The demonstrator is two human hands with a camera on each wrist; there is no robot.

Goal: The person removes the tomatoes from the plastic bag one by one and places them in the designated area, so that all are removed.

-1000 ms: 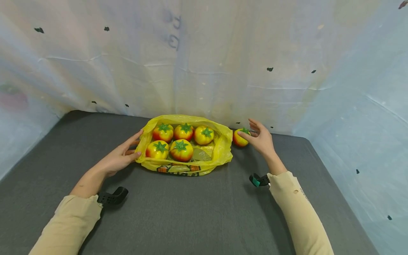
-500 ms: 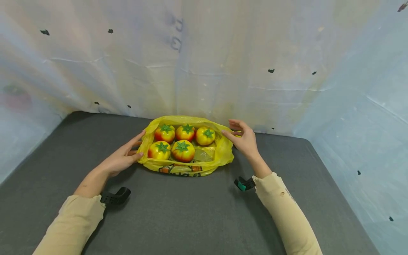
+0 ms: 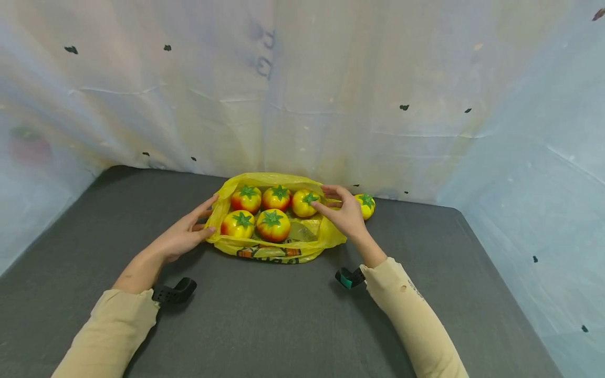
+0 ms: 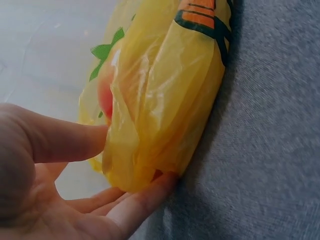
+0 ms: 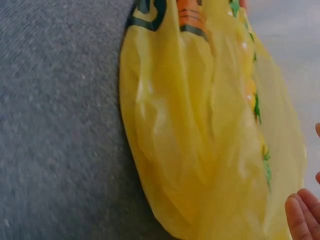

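Sleeve (image 3: 106, 325) at far left: beige, with a black strap (image 3: 175, 290) jutting out by its cuff.
Left hand (image 3: 181, 236): spread wide, thumb well apart from the fingers; the wrist view shows the thumb touching the rim and the fingertips touching the near end, with a fold of yellow plastic between them.
Bag (image 3: 274, 255): yellow, resting on the grey table (image 3: 264, 320), its mouth facing up and wide; dark lettering and orange patches on the front wall.
Inside, left: front-left tomato (image 3: 238, 226) and back-left tomato (image 3: 246, 200), both red and yellow with green leaf tops.
Inside, middle: front-middle tomato (image 3: 273, 228) and back-middle tomato (image 3: 276, 199), upright like the others.
Inside, right: yellower tomato (image 3: 302, 208) in the back row, under the tip of the right thumb as seen from the head.
Right hand (image 3: 347, 212): over the right end, thumb and fingers parted widely with nothing between them; whether the thumb touches the yellower tomato I cannot tell.
Outside, right: last tomato (image 3: 367, 206) on the table, just past the right hand, which hides its left side.
Other sleeve (image 3: 408, 310): beige too, a black band (image 3: 350, 277) with a green patch near its cuff.
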